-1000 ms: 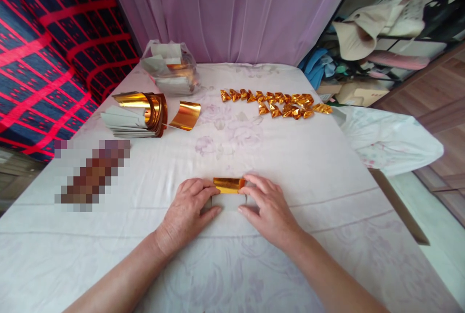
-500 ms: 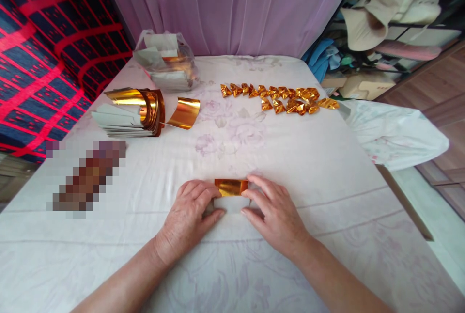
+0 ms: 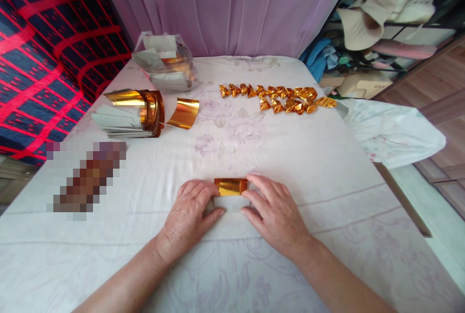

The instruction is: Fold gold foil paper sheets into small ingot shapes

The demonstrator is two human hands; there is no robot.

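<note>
A sheet of gold foil paper (image 3: 231, 187) lies on the table before me, its far part folded over to show gold and its near part pale. My left hand (image 3: 194, 206) grips the left end, fingers on the fold and thumb at the near edge. At the right end, my right hand (image 3: 274, 211) holds the sheet the same way, with fingertips at the gold strip and thumb near the pale edge. Both palms hide the sheet's ends. Beyond the hands, folded gold pieces (image 3: 271, 92) lie in two rows.
At the left stands a stack of gold foil sheets (image 3: 156, 114), with one loose curled sheet (image 3: 184, 113) beside it. Behind is a clear plastic bag (image 3: 185, 51) of more sheets. A blurred-out object (image 3: 89, 177) lies nearer me. A white bag (image 3: 395, 133) sits past the table's right edge.
The view has shifted slightly. Both hands keep their places on the foil paper, and its fold looks nearly the same.
</note>
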